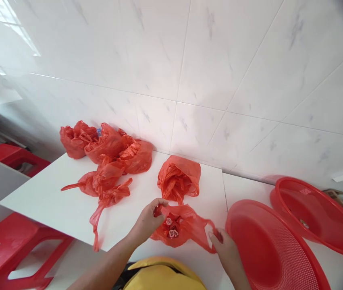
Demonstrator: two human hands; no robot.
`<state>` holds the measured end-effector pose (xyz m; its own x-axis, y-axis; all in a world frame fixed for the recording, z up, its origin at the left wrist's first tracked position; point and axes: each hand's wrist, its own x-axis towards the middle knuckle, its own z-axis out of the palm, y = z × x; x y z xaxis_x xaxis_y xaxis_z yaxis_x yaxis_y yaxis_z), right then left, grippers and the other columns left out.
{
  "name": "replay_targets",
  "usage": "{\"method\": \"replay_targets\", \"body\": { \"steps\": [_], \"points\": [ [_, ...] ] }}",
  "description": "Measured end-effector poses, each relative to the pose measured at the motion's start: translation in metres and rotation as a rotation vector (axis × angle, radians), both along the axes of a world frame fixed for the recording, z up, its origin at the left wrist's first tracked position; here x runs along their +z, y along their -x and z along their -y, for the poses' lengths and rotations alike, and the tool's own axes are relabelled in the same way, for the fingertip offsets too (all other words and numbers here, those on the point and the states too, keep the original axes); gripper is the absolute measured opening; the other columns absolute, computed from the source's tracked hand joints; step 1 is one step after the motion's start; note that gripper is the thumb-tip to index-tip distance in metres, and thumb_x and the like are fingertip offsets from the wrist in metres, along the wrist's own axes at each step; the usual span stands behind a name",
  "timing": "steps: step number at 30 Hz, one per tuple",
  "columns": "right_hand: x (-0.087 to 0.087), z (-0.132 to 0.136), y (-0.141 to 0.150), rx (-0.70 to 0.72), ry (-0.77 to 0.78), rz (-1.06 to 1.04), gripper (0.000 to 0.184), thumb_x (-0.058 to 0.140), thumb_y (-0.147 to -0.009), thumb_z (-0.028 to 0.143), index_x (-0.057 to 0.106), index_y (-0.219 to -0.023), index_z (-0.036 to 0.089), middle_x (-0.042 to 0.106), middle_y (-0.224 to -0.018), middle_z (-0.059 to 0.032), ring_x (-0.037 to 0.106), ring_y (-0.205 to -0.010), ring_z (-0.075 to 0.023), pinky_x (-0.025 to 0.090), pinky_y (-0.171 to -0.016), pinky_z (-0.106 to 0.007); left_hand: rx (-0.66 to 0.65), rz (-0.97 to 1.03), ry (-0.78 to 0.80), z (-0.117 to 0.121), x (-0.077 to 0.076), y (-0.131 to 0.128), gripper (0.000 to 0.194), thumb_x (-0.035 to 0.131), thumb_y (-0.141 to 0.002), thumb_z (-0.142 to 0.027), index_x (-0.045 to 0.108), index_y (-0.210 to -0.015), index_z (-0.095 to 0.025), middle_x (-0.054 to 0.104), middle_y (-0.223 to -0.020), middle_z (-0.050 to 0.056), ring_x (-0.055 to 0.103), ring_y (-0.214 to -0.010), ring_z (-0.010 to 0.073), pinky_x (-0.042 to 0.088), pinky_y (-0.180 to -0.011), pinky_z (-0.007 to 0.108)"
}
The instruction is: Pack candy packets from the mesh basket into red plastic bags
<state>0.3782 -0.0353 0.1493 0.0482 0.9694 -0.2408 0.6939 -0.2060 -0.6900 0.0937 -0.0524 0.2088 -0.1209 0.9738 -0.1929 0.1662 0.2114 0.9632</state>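
A thin red plastic bag (189, 222) lies spread at the table's front edge, its mouth facing up. Small red wrapped packets (173, 228) with white printing show inside it. My left hand (151, 217) pinches the bag's left rim between thumb and fingers. At the right, my right hand (222, 241) has its fingers closed on one handle loop of the same bag, which is stretched out sideways. Just behind it sits another red bag (183, 173), its top gathered toward me.
Several filled red bags (107, 149) cluster at the table's (59, 209) back left, some knotted. Two red plastic baskets (254, 229) (316, 205) stand at the right. Red stools (17, 241) are at the left below table height. A tiled wall (159, 72) borders the back.
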Motion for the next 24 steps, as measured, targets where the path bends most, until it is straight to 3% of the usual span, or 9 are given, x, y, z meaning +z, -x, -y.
{"method": "replay_targets", "body": {
  "steps": [2, 6, 9, 12, 14, 16, 18, 21, 24],
  "points": [
    [0.011, -0.002, -0.003, 0.033, 0.085, -0.112, 0.038, 0.048, -0.079, 0.057, 0.055, -0.068, 0.021, 0.062, -0.067, -0.0029, 0.059, -0.067, -0.0223, 0.046, -0.060, -0.031, 0.013, -0.023, -0.029, 0.001, 0.003, 0.004, 0.033, 0.050, -0.065, -0.013, 0.060, -0.096, -0.020, 0.056, -0.079, -0.001, 0.043, -0.062, 0.0111, 0.035, -0.058, 0.023],
    [0.046, -0.005, -0.006, -0.048, 0.046, -0.423, 0.032, 0.055, -0.078, 0.053, 0.060, -0.081, 0.021, 0.067, -0.084, -0.0038, 0.061, -0.085, -0.0222, 0.047, -0.076, -0.029, 0.048, -0.036, -0.058, 0.002, 0.013, 0.013, 0.031, 0.049, -0.069, -0.014, 0.058, -0.098, -0.020, 0.061, -0.090, 0.002, 0.048, -0.066, 0.0112, 0.039, -0.061, 0.023],
    [0.064, -0.005, -0.004, -0.044, 0.020, -0.426, 0.030, 0.057, -0.078, 0.051, 0.057, -0.078, 0.021, 0.062, -0.075, -0.0002, 0.057, -0.075, -0.0182, 0.045, -0.070, -0.027, 0.058, -0.060, -0.065, 0.004, 0.022, 0.018, 0.032, 0.050, -0.073, -0.017, 0.056, -0.105, -0.021, 0.061, -0.094, 0.002, 0.052, -0.071, 0.0120, 0.042, -0.061, 0.023],
    [0.068, -0.004, 0.001, -0.059, -0.087, -0.282, 0.029, 0.060, -0.076, 0.050, 0.053, -0.073, 0.022, 0.054, -0.069, 0.0025, 0.051, -0.067, -0.0151, 0.042, -0.064, -0.025, 0.024, -0.170, -0.089, 0.006, 0.030, 0.018, 0.032, 0.050, -0.075, -0.017, 0.056, -0.106, -0.022, 0.062, -0.092, 0.001, 0.054, -0.073, 0.0122, 0.044, -0.064, 0.023],
    [0.067, -0.002, 0.006, -0.088, -0.198, -0.273, 0.028, 0.064, -0.072, 0.047, 0.054, -0.073, 0.021, 0.059, -0.083, -0.0006, 0.055, -0.081, -0.0179, 0.044, -0.072, -0.026, -0.030, -0.248, -0.124, 0.008, 0.033, 0.017, 0.029, 0.049, -0.076, -0.015, 0.058, -0.103, -0.023, 0.064, -0.090, 0.000, 0.056, -0.075, 0.0126, 0.045, -0.066, 0.023],
    [0.066, 0.000, 0.011, -0.124, -0.228, -0.376, 0.027, 0.068, -0.069, 0.045, 0.056, -0.075, 0.022, 0.061, -0.106, -0.0048, 0.054, -0.103, -0.0223, 0.044, -0.084, -0.029, -0.098, -0.348, -0.191, 0.009, 0.035, 0.014, 0.030, 0.048, -0.076, -0.011, 0.060, -0.101, -0.023, 0.066, -0.090, 0.000, 0.058, -0.078, 0.0135, 0.045, -0.069, 0.024],
    [0.066, 0.002, 0.019, -0.166, -0.142, -0.570, 0.026, 0.067, -0.071, 0.045, 0.058, -0.082, 0.023, 0.060, -0.116, -0.0056, 0.052, -0.111, -0.0233, 0.044, -0.089, -0.031, -0.195, -0.493, -0.284, 0.009, 0.038, 0.011, 0.031, 0.045, -0.077, -0.008, 0.062, -0.098, -0.024, 0.067, -0.086, 0.000, 0.058, -0.080, 0.0147, 0.044, -0.072, 0.025],
    [0.065, 0.004, 0.032, -0.232, 0.017, -0.934, 0.025, 0.065, -0.076, 0.044, 0.054, -0.090, 0.027, 0.065, -0.092, -0.0005, 0.060, -0.092, -0.0199, 0.049, -0.081, -0.033, -0.360, -0.680, -0.406, 0.010, 0.042, 0.003, 0.031, 0.044, -0.080, -0.006, 0.065, -0.094, -0.023, 0.068, -0.077, 0.000, 0.058, -0.075, 0.0153, 0.043, -0.075, 0.027],
    [0.061, 0.006, 0.045, -0.225, 0.100, -1.139, 0.023, 0.064, -0.077, 0.042, 0.049, -0.074, 0.025, 0.051, -0.059, 0.0060, 0.054, -0.061, -0.0129, 0.049, -0.066, -0.027, -0.480, -0.680, -0.432, 0.012, 0.043, -0.006, 0.027, 0.049, -0.081, -0.011, 0.065, -0.099, -0.022, 0.069, -0.084, 0.001, 0.060, -0.075, 0.0141, 0.044, -0.072, 0.023]
  ]
}}
